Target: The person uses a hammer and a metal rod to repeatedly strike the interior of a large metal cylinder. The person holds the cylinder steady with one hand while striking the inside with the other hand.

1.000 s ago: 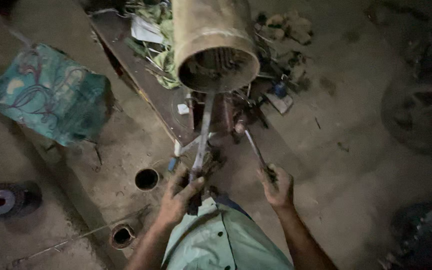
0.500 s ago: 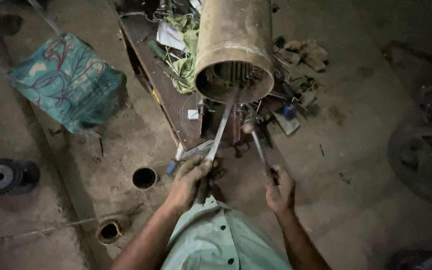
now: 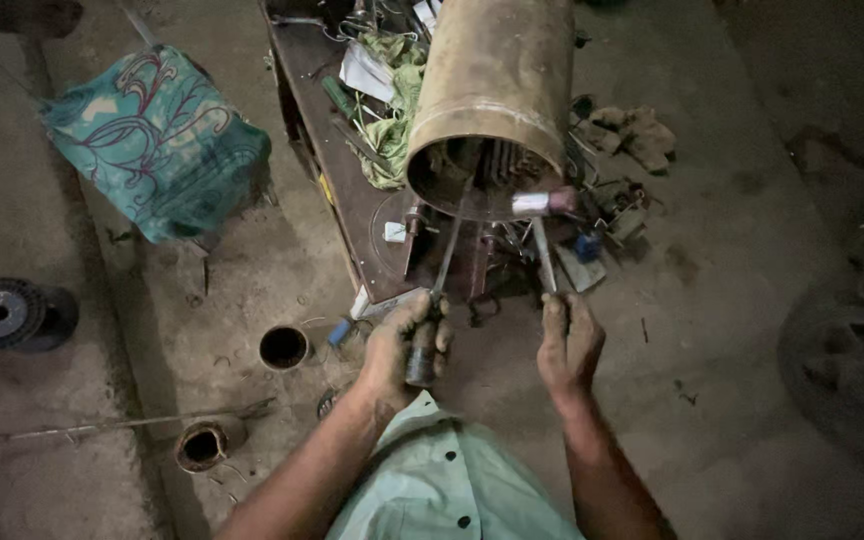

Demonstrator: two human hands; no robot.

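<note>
The right hand (image 3: 569, 343), fisted on the hammer (image 3: 544, 232), has swung its head up to the rusty cylinder's (image 3: 495, 95) mouth, beside the chisel (image 3: 439, 290) gripped by the left hand (image 3: 404, 345), so striking seems underway.

Chisel (image 3: 444, 262) tip deep inside the rusty cylinder (image 3: 497, 90); wheel (image 3: 852, 360) cut off by right edge.
</note>
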